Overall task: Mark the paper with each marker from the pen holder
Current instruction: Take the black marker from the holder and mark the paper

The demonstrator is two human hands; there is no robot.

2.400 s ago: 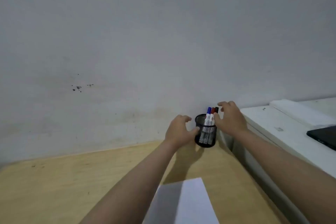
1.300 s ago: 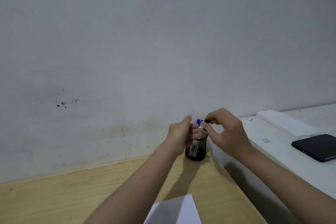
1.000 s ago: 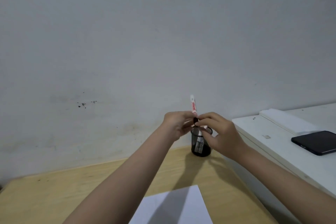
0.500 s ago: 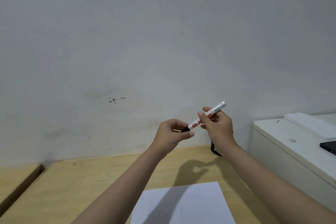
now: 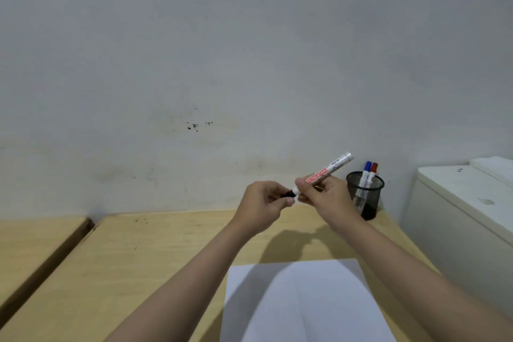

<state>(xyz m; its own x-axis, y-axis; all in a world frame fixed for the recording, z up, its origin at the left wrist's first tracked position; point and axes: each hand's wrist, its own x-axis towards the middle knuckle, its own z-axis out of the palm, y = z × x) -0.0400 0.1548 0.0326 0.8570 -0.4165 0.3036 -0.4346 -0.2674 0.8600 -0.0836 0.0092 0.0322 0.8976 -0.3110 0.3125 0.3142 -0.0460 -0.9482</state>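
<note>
My right hand [image 5: 326,198] grips the white barrel of a black-capped marker [image 5: 330,168], held slanted in the air above the wooden table [image 5: 155,255]. My left hand [image 5: 263,205] pinches the marker's black cap [image 5: 287,195] at its lower left end. A black mesh pen holder [image 5: 366,196] stands at the back right of the table against the wall, with a blue-capped marker [image 5: 367,171] and a red-capped marker [image 5: 374,171] upright in it. A white sheet of paper [image 5: 302,302] lies flat on the table below my forearms.
A white cabinet [image 5: 460,216] stands to the right of the table, higher than its top. A second wooden surface [image 5: 30,244] lies to the left across a dark gap. A grey wall rises right behind the table.
I took the black-capped marker out of the holder and brought it left and toward me. My left hand moved from the holder onto the cap. The view swung left, so the holder shows again.
</note>
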